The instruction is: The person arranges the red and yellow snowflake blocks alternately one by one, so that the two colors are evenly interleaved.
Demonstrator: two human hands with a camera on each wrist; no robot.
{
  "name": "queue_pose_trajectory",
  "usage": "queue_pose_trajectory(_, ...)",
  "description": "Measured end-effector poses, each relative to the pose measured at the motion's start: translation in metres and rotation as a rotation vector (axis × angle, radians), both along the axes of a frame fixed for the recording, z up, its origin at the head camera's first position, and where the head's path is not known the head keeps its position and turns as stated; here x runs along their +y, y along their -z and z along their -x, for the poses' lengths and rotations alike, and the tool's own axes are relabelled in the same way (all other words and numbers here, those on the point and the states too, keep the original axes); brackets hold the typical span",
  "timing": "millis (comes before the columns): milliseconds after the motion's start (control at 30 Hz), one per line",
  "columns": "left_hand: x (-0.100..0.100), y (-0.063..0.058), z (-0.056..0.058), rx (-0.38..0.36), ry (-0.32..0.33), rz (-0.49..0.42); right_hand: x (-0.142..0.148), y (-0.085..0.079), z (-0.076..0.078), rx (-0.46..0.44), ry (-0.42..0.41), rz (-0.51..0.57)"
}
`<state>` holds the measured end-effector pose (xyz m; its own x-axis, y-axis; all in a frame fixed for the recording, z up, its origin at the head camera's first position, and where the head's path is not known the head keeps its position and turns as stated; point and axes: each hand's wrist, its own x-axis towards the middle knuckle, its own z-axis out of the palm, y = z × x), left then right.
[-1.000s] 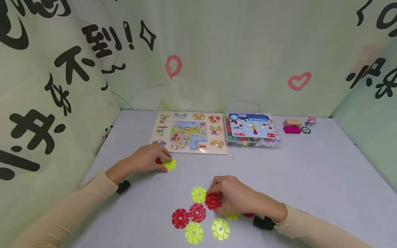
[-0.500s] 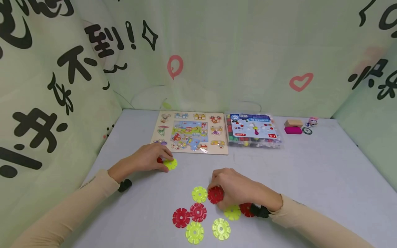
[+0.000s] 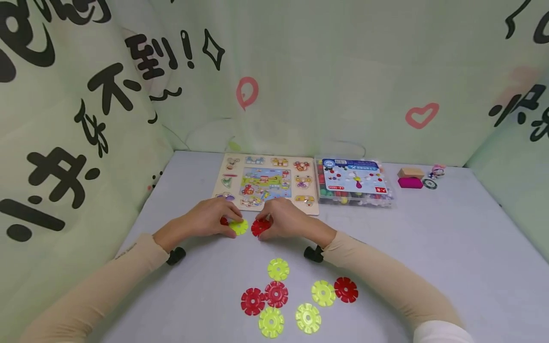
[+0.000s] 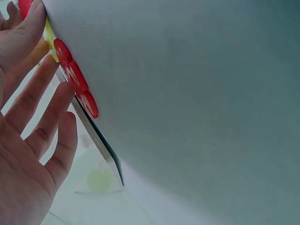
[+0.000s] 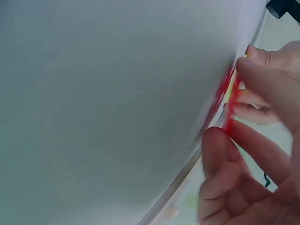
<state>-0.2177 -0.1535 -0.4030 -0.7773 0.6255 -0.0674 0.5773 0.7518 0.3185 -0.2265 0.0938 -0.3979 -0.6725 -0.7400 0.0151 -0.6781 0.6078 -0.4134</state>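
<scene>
My R hand [image 3: 284, 218] moved up nr L hand [image 3: 211, 217]; pinching red disc [image 3: 258, 227], yellow disc [image 3: 241, 227] resp.; weak pinch = slip.

In the head view, the table [image 3: 429, 228] is softly and evenly lit, and a faint shadow is cast beside the left sleeve [image 3: 107, 286]. Both wrist views are dimmer and tinted blue-green; in the right one, the red disc [image 5: 234, 101] is blurred.

Five yellow discs [image 3: 308, 318], five-plus red discs [image 3: 253, 301]
</scene>
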Motion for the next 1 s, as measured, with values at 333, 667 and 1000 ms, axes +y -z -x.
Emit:
queue_pose_trajectory(333, 0.003, -0.004, -0.001, -0.007, -0.015, 0.005, -0.008, -0.003, -0.001, -0.029, -0.048, -0.047)
queue_pose_trajectory(667, 0.011, -0.001, -0.004, -0.007, -0.026, 0.005, 0.022, -0.002, -0.030, -0.098, -0.086, -0.031)
queue_pose_trajectory(1000, 0.044, -0.001, 0.001, 0.020, 0.077, 0.000, 0.054, -0.008, -0.072, -0.138, -0.250, -0.163)
